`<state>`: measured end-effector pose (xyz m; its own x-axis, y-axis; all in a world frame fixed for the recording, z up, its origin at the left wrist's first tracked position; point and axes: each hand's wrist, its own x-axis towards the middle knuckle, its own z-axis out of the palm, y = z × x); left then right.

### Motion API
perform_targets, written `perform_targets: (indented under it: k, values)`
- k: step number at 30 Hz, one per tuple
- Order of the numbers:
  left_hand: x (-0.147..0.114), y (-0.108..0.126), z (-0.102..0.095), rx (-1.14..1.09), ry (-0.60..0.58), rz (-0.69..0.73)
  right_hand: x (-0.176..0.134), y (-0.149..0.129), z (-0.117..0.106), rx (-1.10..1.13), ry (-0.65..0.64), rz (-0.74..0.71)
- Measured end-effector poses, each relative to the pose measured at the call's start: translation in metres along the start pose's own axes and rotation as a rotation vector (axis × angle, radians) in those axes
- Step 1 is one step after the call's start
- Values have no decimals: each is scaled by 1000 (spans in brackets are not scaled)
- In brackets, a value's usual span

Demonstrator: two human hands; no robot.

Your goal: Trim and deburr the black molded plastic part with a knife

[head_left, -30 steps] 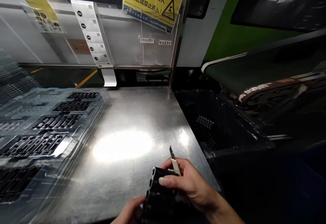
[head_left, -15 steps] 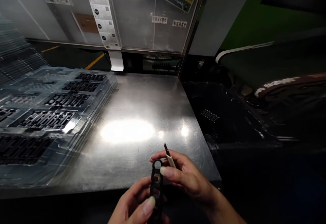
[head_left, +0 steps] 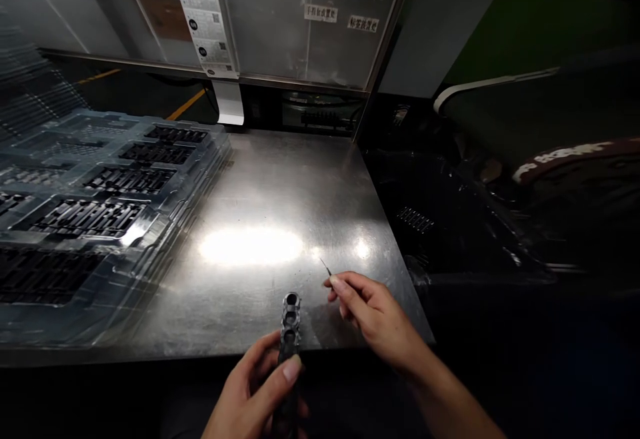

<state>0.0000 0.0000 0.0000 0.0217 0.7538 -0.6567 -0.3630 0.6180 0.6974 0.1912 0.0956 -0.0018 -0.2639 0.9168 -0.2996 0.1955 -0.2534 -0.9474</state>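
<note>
Below unreadable white labels (head_left: 320, 13), left hand (head_left: 255, 392) grips a black part (head_left: 290, 332); right hand (head_left: 375, 312) pinches a blade (head_left: 326, 267)

Two small white paper labels (head_left: 321, 13) on the clear plastic guard panel (head_left: 280, 26) bore Chinese characters too small to read; nothing else was legible.

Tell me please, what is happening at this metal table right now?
A person stands at a steel table. The left hand grips a narrow black plastic part with round holes, held edge-up. The right hand pinches a small knife, its blade tip just clear of the part. Clear trays filled with black parts lie stacked at the left.
</note>
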Motion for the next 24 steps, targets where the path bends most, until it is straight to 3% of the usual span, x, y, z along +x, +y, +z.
perform_targets:
  k: [2, 4, 7, 13, 24]
  values:
    - [2, 1, 0, 21, 59, 18, -3, -1, -7, -20, -123, 15]
    - [3, 2, 0, 39, 61, 37, -9, -4, -11, -123, -193, -64]
    - [5, 0, -1, 42, 42, 37, -15, -9, -13, -360, -202, -244]
    - [4, 2, -3, 64, 58, -38, -16, -4, -13, -740, -233, -326]
    - [-1, 9, 3, 90, 49, -19, -12, -1, -11, -772, -234, -410]
